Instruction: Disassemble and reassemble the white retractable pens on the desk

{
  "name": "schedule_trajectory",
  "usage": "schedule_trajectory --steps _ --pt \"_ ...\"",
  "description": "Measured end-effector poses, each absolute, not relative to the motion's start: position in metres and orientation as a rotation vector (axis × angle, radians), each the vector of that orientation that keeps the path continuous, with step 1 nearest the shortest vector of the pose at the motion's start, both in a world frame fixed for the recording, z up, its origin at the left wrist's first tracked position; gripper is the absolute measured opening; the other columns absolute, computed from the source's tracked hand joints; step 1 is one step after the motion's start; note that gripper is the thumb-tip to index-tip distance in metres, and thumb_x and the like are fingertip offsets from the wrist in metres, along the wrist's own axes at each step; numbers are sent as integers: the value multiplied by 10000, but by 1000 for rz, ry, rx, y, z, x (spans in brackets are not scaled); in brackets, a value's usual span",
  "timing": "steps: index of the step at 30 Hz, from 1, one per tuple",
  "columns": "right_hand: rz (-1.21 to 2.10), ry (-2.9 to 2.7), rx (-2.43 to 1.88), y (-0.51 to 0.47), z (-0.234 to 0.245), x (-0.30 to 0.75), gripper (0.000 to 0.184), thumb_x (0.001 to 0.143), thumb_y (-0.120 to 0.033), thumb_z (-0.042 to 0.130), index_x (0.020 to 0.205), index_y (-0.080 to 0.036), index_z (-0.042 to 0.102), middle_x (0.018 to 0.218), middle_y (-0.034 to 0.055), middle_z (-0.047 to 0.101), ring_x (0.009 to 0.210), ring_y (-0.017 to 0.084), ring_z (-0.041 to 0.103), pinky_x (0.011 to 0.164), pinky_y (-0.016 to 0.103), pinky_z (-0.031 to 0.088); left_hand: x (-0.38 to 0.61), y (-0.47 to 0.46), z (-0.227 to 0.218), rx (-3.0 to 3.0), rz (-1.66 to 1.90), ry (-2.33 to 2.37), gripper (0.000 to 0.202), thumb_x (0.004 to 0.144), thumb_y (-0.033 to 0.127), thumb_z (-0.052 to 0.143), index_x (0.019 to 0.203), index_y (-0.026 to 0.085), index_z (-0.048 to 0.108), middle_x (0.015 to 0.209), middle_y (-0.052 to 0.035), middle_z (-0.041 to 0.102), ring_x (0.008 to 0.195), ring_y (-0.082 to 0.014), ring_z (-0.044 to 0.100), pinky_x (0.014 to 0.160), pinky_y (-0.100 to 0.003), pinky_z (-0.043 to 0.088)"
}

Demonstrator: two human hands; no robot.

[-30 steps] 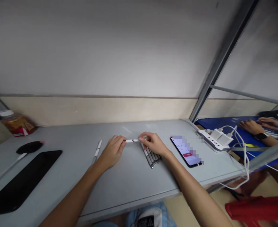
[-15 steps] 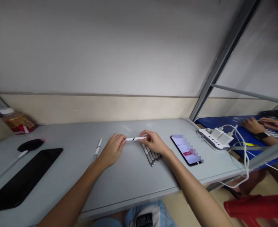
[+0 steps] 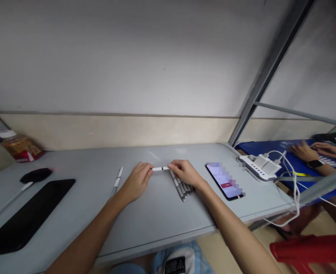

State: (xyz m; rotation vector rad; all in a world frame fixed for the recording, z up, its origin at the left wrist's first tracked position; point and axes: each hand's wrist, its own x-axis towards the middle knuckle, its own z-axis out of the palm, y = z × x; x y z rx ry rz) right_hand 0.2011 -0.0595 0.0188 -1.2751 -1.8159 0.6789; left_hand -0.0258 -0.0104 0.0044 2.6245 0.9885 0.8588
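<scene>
A white pen (image 3: 158, 169) with a dark band lies level between my two hands, just above the grey desk. My left hand (image 3: 138, 179) pinches its left end. Closed on the right end is my right hand (image 3: 186, 172), its fingertips covering that tip. Under and just in front of my right hand, several white pens with grey grips (image 3: 179, 189) lie side by side, partly hidden by the hand. Another white and grey pen (image 3: 118, 179) rests alone to the left of my left hand, its lower end behind my forearm.
A phone (image 3: 225, 182) with a lit screen and a white power strip (image 3: 257, 167) with plugs and cables are on the right. At left are a black tablet (image 3: 31, 217), a black oval object (image 3: 35, 175) and a bottle (image 3: 21, 146). Another person's hands (image 3: 306, 152) are at far right.
My right hand has slid its grip inward along the pen, so less of the pen shows between my hands. My left hand stays nearly in place.
</scene>
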Motion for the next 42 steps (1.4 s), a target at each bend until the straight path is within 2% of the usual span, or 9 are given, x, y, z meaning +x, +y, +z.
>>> schedule_trajectory --steps 3,8,13,18,23,28,33,38,42 --pt "625 -1840 -1218 -60 20 202 315 810 -412 634 1026 -185 608 649 -42 510 574 102 453 543 206 335 -26 -12 6 2604 853 1000 246 969 309 317 931 197 534 857 -35 558 864 -196 493 799 -346 414" --pt "613 -1883 -1297 -61 22 201 357 908 -450 467 792 -154 628 569 -31 461 541 103 399 509 220 285 -27 -11 4 2577 843 981 258 978 313 298 943 198 526 870 -32 541 873 -188 499 815 -340 413" --pt "635 -1829 -1211 -61 22 200 305 834 -421 600 1027 -185 589 624 -50 493 552 102 436 529 209 323 -27 -11 4 2582 842 999 259 975 317 306 947 194 533 858 -32 540 859 -192 504 801 -339 418" --pt "602 -1830 -1319 -61 22 200 395 925 -462 423 744 -158 597 565 -28 462 538 103 396 519 220 300 -26 -13 6 2582 854 977 261 973 321 311 951 199 540 873 -36 552 861 -189 502 817 -345 423" --pt "597 -1843 -1225 -61 21 201 322 829 -444 607 1019 -184 599 672 -31 538 580 109 462 546 211 338 -27 -13 6 2570 833 971 279 977 333 299 925 202 540 862 -35 543 852 -188 495 810 -347 423" --pt "606 -1876 -1327 -62 20 198 405 944 -456 405 757 -161 609 543 -21 516 525 108 449 545 223 330 -27 -13 5 2577 826 950 289 984 336 285 940 204 539 882 -36 550 872 -189 502 828 -347 422" --pt "562 -1900 -1237 -63 22 199 299 860 -438 582 1020 -190 624 655 -29 555 587 108 474 561 211 337 -28 -11 3 2583 801 959 310 985 351 282 933 203 549 864 -35 545 839 -186 514 788 -335 420" --pt "614 -1922 -1287 -61 21 196 387 940 -425 421 727 -160 606 571 -27 482 542 96 405 538 222 302 -29 -10 3 2717 763 958 280 975 271 298 839 204 534 766 -23 537 754 -185 496 727 -329 385" --pt "1061 -1753 -1195 -61 16 192 426 909 -506 442 725 -152 591 514 -52 383 461 79 311 455 222 240 -33 -12 11 3029 787 1020 228 926 167 363 784 206 537 741 -45 571 769 -216 484 704 -361 318"
